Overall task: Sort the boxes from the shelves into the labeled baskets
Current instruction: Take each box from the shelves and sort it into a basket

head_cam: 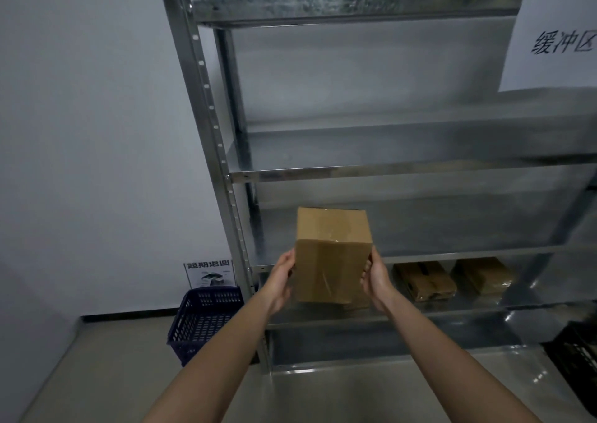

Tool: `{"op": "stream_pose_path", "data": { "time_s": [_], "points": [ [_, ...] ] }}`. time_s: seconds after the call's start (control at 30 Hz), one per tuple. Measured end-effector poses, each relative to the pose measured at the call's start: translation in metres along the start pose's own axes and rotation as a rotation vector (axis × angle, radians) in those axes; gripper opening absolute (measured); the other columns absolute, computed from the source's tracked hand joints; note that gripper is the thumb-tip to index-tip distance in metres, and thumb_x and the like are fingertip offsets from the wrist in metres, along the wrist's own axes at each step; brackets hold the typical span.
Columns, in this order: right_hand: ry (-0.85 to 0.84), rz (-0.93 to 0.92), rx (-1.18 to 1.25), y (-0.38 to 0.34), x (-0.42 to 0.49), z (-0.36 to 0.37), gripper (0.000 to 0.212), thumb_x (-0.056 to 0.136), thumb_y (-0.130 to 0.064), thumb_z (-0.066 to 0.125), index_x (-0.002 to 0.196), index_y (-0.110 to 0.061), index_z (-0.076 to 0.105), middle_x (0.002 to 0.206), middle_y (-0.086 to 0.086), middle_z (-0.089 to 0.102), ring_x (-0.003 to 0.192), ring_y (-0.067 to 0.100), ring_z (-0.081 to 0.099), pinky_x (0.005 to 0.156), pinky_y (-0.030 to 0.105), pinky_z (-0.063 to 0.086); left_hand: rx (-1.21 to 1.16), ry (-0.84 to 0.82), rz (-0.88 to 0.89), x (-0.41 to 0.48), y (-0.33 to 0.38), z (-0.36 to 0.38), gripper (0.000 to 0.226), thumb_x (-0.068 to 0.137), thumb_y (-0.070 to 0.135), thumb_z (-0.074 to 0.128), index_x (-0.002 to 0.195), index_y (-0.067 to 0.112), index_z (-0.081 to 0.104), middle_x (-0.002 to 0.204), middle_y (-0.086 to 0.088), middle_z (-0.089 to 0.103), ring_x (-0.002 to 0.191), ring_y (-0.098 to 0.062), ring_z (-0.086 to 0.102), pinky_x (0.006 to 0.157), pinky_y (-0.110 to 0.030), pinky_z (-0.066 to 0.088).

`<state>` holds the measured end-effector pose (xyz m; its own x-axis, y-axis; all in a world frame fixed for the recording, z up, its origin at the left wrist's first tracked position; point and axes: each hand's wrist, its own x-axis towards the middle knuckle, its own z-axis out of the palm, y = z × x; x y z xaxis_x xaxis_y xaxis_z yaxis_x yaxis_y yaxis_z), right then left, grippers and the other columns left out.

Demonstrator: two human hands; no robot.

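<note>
A taped brown cardboard box (332,258) is held in the air in front of the metal shelf unit (403,169), between both hands. My left hand (282,280) presses its left side and my right hand (376,277) grips its right side. Two more cardboard boxes (424,280) (483,275) lie on a lower shelf to the right, and part of another shows behind the held box. A dark blue plastic basket (203,322) stands on the floor left of the shelf, under a printed label (209,273) on the wall.
A black basket (578,355) sits at the right edge on the floor. A white paper sign with large characters (559,40) hangs at the upper right of the shelf. White wall fills the left side, grey floor below.
</note>
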<state>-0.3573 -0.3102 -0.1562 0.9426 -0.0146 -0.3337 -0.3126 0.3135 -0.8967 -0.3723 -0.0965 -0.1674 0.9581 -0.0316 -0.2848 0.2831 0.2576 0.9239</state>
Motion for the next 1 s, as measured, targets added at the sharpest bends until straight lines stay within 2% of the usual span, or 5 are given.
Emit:
{"op": "stream_pose_path", "data": {
  "time_s": [0.13,0.3,0.6,0.7,1.0],
  "points": [
    [-0.038,-0.025,0.054,-0.02,-0.012,0.01,0.043,0.108,-0.042,0.025,0.099,-0.023,0.062,0.099,0.003,0.066,0.092,0.015,0.061,0.099,0.039,0.044,0.049,-0.052,0.053,0.0,0.023,-0.008,0.033,0.104,0.024,0.047,0.133,0.038,0.056,0.139,-0.005,0.057,0.129,-0.023,0.051,0.102,-0.044,0.046],
    [-0.086,-0.016,-0.017,-0.052,-0.019,0.018,0.055,0.104,-0.054,0.029,0.09,-0.017,0.067,0.074,0.002,0.074,0.068,0.016,0.071,0.061,0.03,0.056,0.014,-0.049,0.126,-0.009,0.053,-0.004,0.033,0.103,0.014,0.046,0.127,0.033,0.058,0.135,-0.011,0.057,0.124,-0.031,0.056,0.097,-0.046,0.052],
    [-0.191,-0.087,-0.048,-0.085,-0.037,0.034,0.04,0.102,-0.039,0.037,0.106,-0.013,0.067,0.081,0.009,0.073,0.076,0.022,0.066,0.072,0.034,0.052,0.009,0.104,0.215,-0.011,0.087,0.006,0.047,0.092,-0.007,0.036,0.131,0.008,0.057,0.13,-0.016,0.061,0.108,-0.026,0.059,0.106,-0.045,0.047],
    [-0.199,-0.13,-0.014,-0.089,-0.038,0.045,0.038,0.101,-0.028,0.032,0.12,-0.015,0.061,0.097,0.007,0.071,0.087,0.021,0.065,0.073,0.032,0.052,-0.093,0.126,0.231,-0.016,0.1,0.012,0.03,0.103,0.005,0.043,0.129,0.012,0.057,0.124,-0.014,0.065,0.091,-0.018,0.067,0.077,-0.033,0.058],
    [-0.195,-0.318,-0.113,-0.093,-0.04,0.059,0.066,0.09,-0.042,0.031,0.155,-0.035,0.025,0.155,-0.007,0.037,0.136,0.022,0.043,0.107,0.042,0.043,-0.077,0.132,0.289,-0.022,0.12,0.025,0.03,0.106,0.031,0.045,0.132,0.031,0.061,0.123,-0.003,0.069,0.11,-0.022,0.069,0.096,-0.047,0.055]
  ]
}}
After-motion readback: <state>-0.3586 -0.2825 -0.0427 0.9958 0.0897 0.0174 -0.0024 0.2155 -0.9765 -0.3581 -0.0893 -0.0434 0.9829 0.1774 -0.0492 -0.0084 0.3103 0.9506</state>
